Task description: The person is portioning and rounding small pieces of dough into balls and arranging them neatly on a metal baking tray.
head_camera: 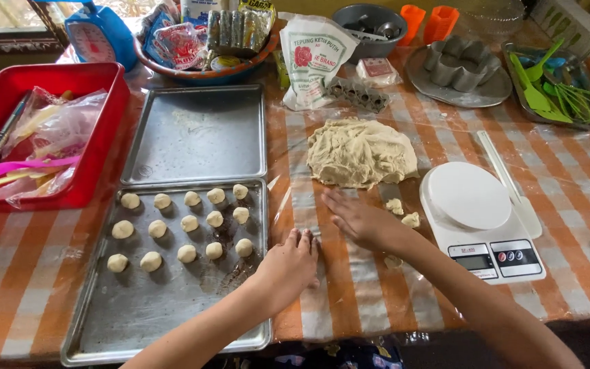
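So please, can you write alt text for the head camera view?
Two bare hands, left hand and right hand, lie flat on an orange checked tablecloth. Nearby are a tray of dough balls, a dough mound, and a white scale.

The worktop (582, 205) wears an orange-and-white checked cloth under clear plastic. The dough mound (361, 152) and dough balls (184, 222) are pale cream. Both baking trays (196, 133) are dull silver-grey; the tub (97, 137) is bright red, the scale (479, 219) white, the spatulas and whisk (554, 92) lime green, the cups (428, 22) orange.

Soft, even daylight, sharp focus, faint glare on plastic.
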